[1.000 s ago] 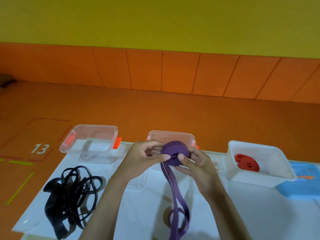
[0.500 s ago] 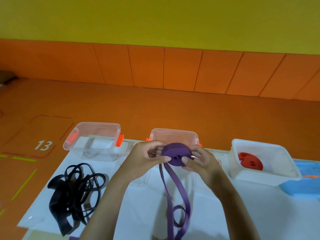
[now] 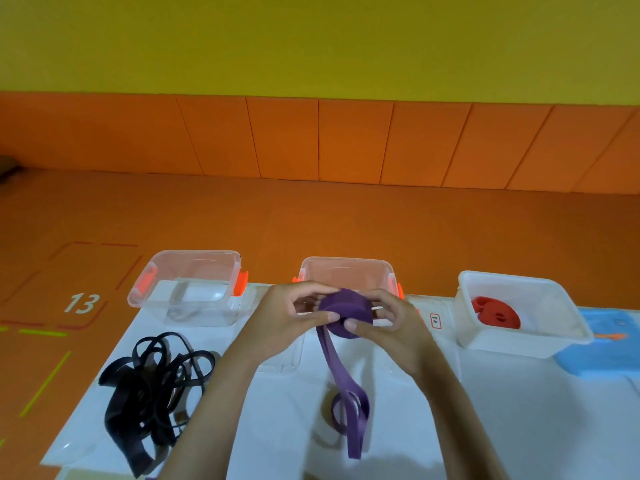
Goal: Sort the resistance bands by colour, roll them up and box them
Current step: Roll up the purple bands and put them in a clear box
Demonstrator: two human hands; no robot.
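Yellow wall [image 3: 311, 39] above, orange padded panels [image 3: 346, 140] below it, orange floor [image 3: 311, 216] marked "13" [image 3: 81, 303] at left.

White worktop [image 3: 502, 427] fills the near field. Three open boxes in a row along its far edge:
- left clear box [image 3: 194, 252], orange latches; contents unclear through the plastic.
- middle clear box [image 3: 346, 268], orange latches, partly hidden behind the hands.
- right white box [image 3: 512, 341], holding a red band [image 3: 495, 311] wound into a tight disc, lying on its floor toward the left side.

Blue lid [image 3: 606, 355] just beside the white box, at the right edge of frame.

Black bands [image 3: 149, 393]: loose tangled heap of wide and thin loops, near left on the worktop, in front of the left box.

Left hand [image 3: 287, 320] and right hand [image 3: 394, 327] meet above the worktop, in front of the middle box. Both sets of fingers [image 3: 325, 317] curl round the purple band [image 3: 346, 310], thumbs pressed on its near face, remaining digits wrapped behind.

Purple band: flat, matte, wide strip. Upper part wound into a thick puck held on edge between the hands. Unrolled tail [image 3: 341, 368] hangs from the puck's left side, runs toward the viewer, and ends in doubled loops resting on the worktop.

Small red-bordered label [image 3: 435, 321] on the worktop between middle and right boxes; text too small to read.
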